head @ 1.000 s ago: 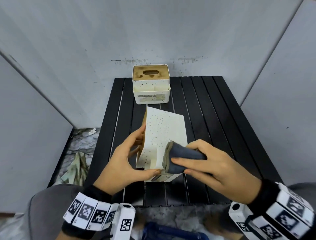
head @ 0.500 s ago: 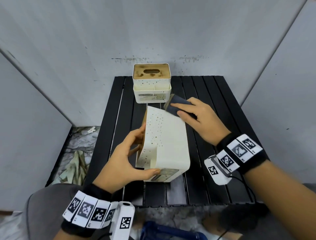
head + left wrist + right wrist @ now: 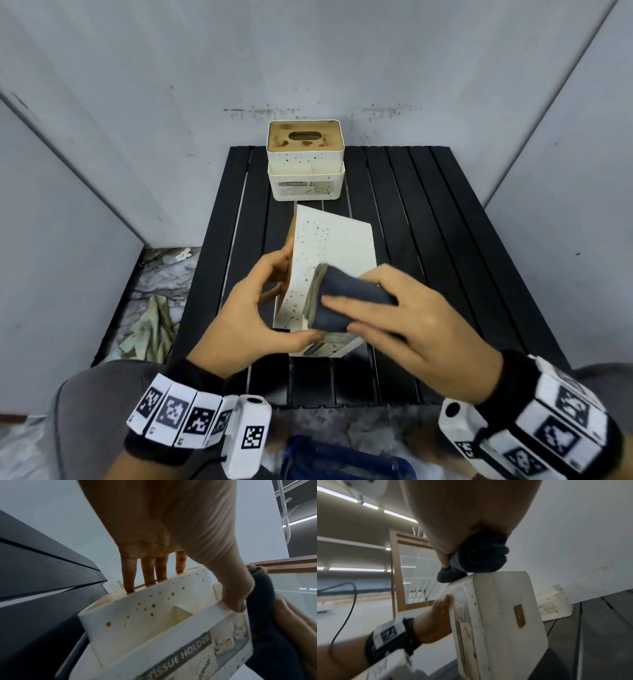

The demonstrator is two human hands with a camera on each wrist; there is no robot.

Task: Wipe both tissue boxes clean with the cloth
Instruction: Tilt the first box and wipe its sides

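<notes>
A white tissue box (image 3: 330,246) speckled with brown spots lies tipped on its side on the black slatted table (image 3: 428,240). My left hand (image 3: 253,305) grips its near end, fingers (image 3: 147,573) over the top edge and thumb (image 3: 236,599) on the labelled front. My right hand (image 3: 394,308) holds a folded dark blue cloth (image 3: 346,294) and presses it on the box's upward face near the front. In the right wrist view the cloth (image 3: 479,557) sits on the box's upper edge (image 3: 496,574). A second stained tissue box (image 3: 305,161) with a wooden lid stands upright at the table's far edge.
Grey walls close in behind and on both sides of the table. A crumpled greenish rag (image 3: 154,325) lies on the floor to the left. A blue object (image 3: 342,459) sits below the table's near edge.
My right hand with the cloth swept from the box's near end to its far end, then back toward me. The left hand and the box stayed where they were.
</notes>
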